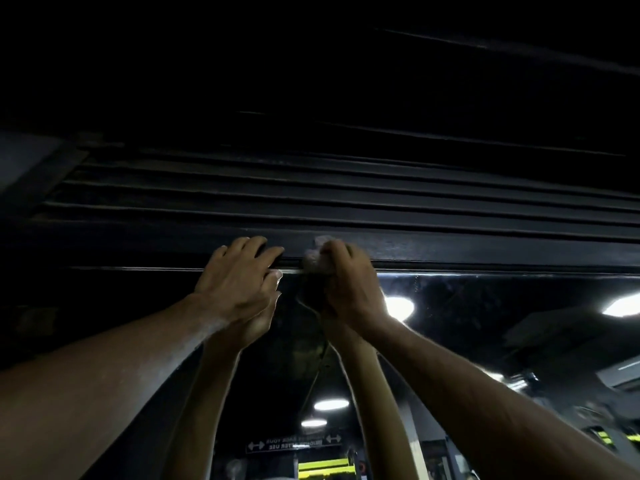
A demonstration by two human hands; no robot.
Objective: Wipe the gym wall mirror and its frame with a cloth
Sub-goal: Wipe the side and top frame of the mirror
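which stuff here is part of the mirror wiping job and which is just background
In the job: cloth, right hand gripping it, left hand resting on the frame, mirror.
Just background: slatted panel above the frame, ceiling lights and sign reflected in the glass.

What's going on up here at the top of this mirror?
A person is reaching up with both arms to clean the top of a wall mirror. The right hand grips a bunched cloth and presses it against the dark frame, right where the frame meets the glass. The left hand rests beside it with its fingers laid on the frame. The glass reflects both arms and round ceiling lights.
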